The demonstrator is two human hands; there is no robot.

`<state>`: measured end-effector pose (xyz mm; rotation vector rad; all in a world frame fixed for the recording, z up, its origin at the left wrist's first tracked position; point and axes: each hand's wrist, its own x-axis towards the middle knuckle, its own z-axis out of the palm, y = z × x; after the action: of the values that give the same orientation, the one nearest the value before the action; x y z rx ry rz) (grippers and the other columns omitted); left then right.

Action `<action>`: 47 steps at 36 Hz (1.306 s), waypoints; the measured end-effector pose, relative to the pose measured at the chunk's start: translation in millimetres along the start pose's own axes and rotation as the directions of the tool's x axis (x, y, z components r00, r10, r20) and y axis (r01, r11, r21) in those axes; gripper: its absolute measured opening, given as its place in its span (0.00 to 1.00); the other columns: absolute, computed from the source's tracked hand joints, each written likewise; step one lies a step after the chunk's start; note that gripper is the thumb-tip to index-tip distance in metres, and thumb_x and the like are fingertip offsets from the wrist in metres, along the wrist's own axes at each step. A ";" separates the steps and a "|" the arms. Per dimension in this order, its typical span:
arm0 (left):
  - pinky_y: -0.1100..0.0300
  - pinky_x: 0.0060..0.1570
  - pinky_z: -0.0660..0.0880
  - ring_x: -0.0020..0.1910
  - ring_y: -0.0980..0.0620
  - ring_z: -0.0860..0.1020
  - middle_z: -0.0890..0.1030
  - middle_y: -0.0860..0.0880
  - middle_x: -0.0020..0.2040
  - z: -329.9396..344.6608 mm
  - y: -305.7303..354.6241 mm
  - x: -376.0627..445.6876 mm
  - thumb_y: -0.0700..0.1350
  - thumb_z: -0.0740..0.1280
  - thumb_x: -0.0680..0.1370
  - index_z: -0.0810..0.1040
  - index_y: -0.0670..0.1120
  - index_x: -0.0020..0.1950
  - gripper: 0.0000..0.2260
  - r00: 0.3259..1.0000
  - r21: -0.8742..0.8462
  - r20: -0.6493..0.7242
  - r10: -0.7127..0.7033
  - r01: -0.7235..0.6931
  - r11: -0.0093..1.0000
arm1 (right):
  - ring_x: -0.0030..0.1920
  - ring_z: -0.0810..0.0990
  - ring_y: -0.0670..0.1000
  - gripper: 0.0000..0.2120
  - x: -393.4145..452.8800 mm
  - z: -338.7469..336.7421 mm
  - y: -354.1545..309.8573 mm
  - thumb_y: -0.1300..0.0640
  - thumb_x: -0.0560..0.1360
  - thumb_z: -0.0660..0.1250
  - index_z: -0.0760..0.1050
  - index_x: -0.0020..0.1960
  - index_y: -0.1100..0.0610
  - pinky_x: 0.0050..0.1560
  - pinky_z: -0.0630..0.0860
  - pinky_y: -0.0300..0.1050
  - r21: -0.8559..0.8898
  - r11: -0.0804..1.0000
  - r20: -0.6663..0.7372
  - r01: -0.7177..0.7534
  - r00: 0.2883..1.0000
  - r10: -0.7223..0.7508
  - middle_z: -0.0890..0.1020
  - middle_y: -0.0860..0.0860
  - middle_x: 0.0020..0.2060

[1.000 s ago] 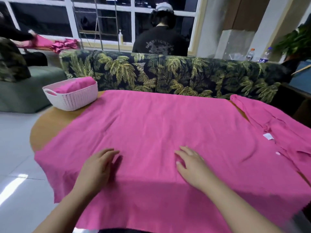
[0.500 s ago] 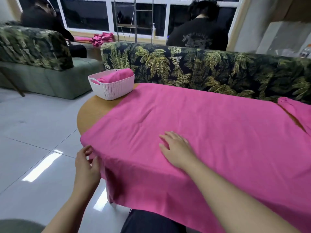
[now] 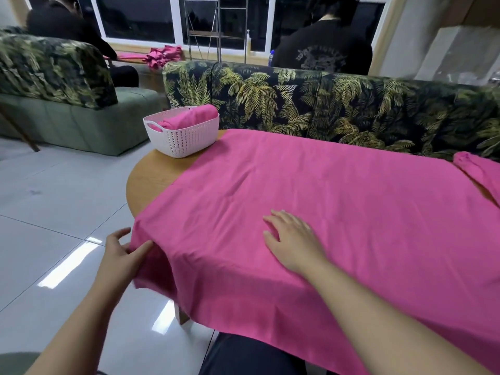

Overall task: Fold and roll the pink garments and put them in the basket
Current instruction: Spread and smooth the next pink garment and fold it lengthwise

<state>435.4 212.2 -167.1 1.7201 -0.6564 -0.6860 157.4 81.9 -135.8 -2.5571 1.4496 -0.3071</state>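
My left hand [image 3: 123, 254] sits at the near left corner of the spread pink garment [image 3: 311, 212], where the cloth hangs off the table edge; the thumb lies on top of the fabric and the fingers curl beside and under it, so it looks like a loose pinch on that corner, though I cannot see the underside. My right hand [image 3: 293, 240] lies flat and open on the garment, palm down, fingers spread and pointing to the far left, well to the right of the other hand. The garment covers most of the wooden table [image 3: 151, 177], leaving only its far left end bare. On that bare end stands the white basket [image 3: 184, 136], just touching the cloth's far left corner, with a rolled pink garment [image 3: 190, 119] inside it. At the far right another pink piece [image 3: 476, 171] lies beside the spread one. Behind the table runs a palm-print sofa [image 3: 324, 104].
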 end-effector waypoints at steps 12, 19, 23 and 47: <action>0.55 0.51 0.78 0.43 0.52 0.81 0.84 0.50 0.50 41.5 82.7 -37.9 0.41 0.70 0.76 0.67 0.68 0.67 0.28 0.868 -0.016 0.274 0.413 -0.425 0.905 | 0.51 0.74 0.52 0.12 -13.2 -4.0 19.8 0.66 0.74 0.61 0.76 0.49 0.53 0.55 0.68 0.39 0.698 0.715 -0.479 -0.027 0.725 0.495 0.76 0.48 0.47; 0.72 0.31 0.66 0.29 0.62 0.68 0.71 0.51 0.37 191.8 171.5 -28.5 0.37 0.66 0.78 0.73 0.52 0.66 0.18 0.689 -0.060 0.419 0.591 -0.629 0.775 | 0.47 0.74 0.41 0.10 -89.8 -31.3 106.6 0.57 0.72 0.58 0.77 0.48 0.52 0.51 0.70 0.36 0.504 0.863 -0.577 -0.043 0.726 0.373 0.74 0.36 0.43; 0.61 0.37 0.75 0.35 0.49 0.75 0.75 0.41 0.42 291.4 193.3 -39.8 0.38 0.63 0.80 0.68 0.51 0.73 0.22 0.652 -0.045 0.552 0.521 -0.600 0.799 | 0.48 0.72 0.43 0.11 -144.6 -56.0 171.7 0.58 0.71 0.58 0.79 0.47 0.55 0.51 0.69 0.39 0.423 0.882 -0.632 -0.208 0.630 0.451 0.75 0.39 0.42; 0.40 0.73 0.42 0.78 0.48 0.42 0.46 0.55 0.79 391.3 103.2 -90.2 0.62 0.44 0.81 0.46 0.66 0.76 0.23 0.438 0.418 0.877 0.195 -0.898 0.137 | 0.50 0.77 0.51 0.27 -291.2 -42.3 267.5 0.67 0.75 0.67 0.60 0.71 0.60 0.55 0.68 0.47 0.871 0.303 -0.299 -0.387 0.073 0.951 0.78 0.41 0.41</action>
<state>79.6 1.0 -140.8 1.7512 -2.5476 -0.2299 -219.9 194.8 -190.5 -0.7181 2.2026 -1.6244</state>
